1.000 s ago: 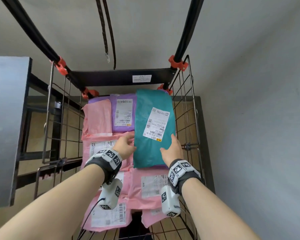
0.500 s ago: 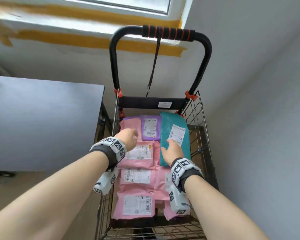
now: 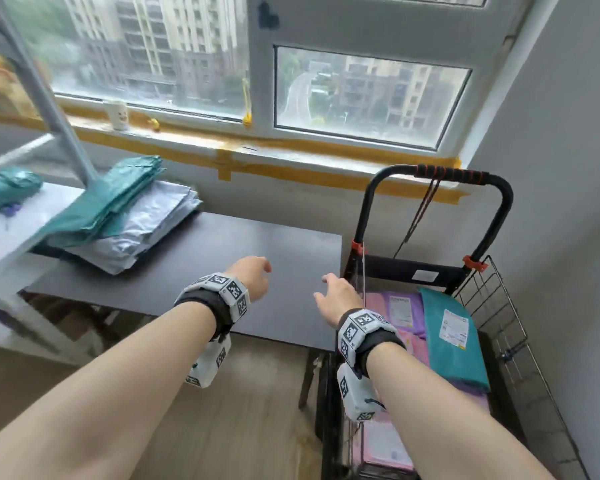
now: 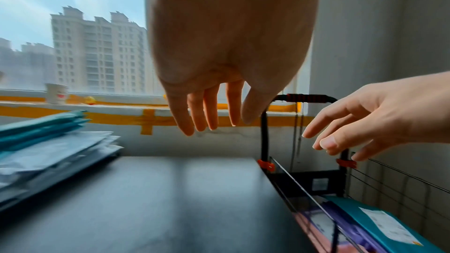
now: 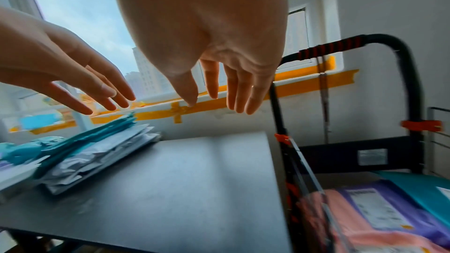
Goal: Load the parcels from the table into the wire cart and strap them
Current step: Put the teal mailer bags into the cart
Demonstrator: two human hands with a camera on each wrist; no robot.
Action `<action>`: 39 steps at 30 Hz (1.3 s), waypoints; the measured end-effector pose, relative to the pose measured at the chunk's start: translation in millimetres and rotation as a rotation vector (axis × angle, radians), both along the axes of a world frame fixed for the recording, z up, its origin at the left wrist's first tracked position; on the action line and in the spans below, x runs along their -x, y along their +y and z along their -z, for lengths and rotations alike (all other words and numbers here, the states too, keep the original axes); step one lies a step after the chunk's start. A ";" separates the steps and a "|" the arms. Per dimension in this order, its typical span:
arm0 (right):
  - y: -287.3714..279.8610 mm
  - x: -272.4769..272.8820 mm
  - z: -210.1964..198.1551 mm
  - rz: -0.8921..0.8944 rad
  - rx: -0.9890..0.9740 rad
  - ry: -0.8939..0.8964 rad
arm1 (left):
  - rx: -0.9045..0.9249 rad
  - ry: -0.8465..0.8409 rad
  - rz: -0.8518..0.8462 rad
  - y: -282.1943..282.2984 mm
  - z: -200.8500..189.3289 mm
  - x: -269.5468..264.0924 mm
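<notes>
Both hands hang in the air above the dark matte table top (image 3: 194, 271), holding nothing. The left hand (image 3: 252, 277) has fingers straight and slightly fanned, pointing toward the window wall; the right hand (image 3: 336, 297) is likewise loose w/ fingers spread, just beside the table's right edge.

Key relation: the remaining stack of teal and grey-white plastic mailer parcels (image 3: 125, 216) lies at the far-left corner of the table, well apart from both hands, ahead and to the left. Its long axis runs diagonally, from near-left up toward the window sill. Left hand is the nearer one; right hand has to cross most of the table to get there. Judging by this, the next reach goes left-fwd, left hand leading.

Containers: the black wire cart with red-ribbed handle (image 3: 492, 296) stands touching or just beside the table's right end. Inside it: a teal flat mailer with white label (image 3: 454, 337) on the right side, a purple mailer w/ label (image 3: 404, 310) beside it toward the back, and pink mailers (image 3: 388, 445) underneath and toward the front. A thin dark strap (image 3: 418, 216) hangs from the handle, not yet around the load.

Load looks partway done; strapping not begun.

A white paper cup (image 3: 118, 114) sits on the sill.
</notes>
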State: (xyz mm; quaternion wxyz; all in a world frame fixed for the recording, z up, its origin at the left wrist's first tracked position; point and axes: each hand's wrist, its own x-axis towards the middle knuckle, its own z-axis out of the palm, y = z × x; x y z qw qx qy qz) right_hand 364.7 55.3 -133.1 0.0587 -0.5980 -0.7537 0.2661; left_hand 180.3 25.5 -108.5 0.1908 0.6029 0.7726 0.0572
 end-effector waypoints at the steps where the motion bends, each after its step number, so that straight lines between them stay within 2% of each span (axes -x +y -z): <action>1: -3.1 20.2 -4.1 -0.032 -0.007 -0.003 | -0.005 -0.006 -0.028 -7.8 -3.6 19.0; 9: -1.2 172.9 -16.3 -0.292 -0.081 -0.037 | -0.047 0.027 -0.244 -45.1 -13.6 160.3; 23: 87.9 422.2 3.9 -0.527 -0.019 -0.036 | 0.000 0.024 -0.588 -27.9 5.7 386.0; 31: 121.6 518.3 24.8 -0.465 0.033 0.015 | 0.021 -0.012 -0.633 2.2 36.6 481.5; 34: 132.7 546.6 30.3 -0.371 0.059 0.075 | 0.050 -0.023 -0.611 22.4 44.7 517.6; 39: 153.5 591.4 43.9 -0.228 0.060 0.083 | 0.052 -0.136 -0.605 61.4 55.9 571.6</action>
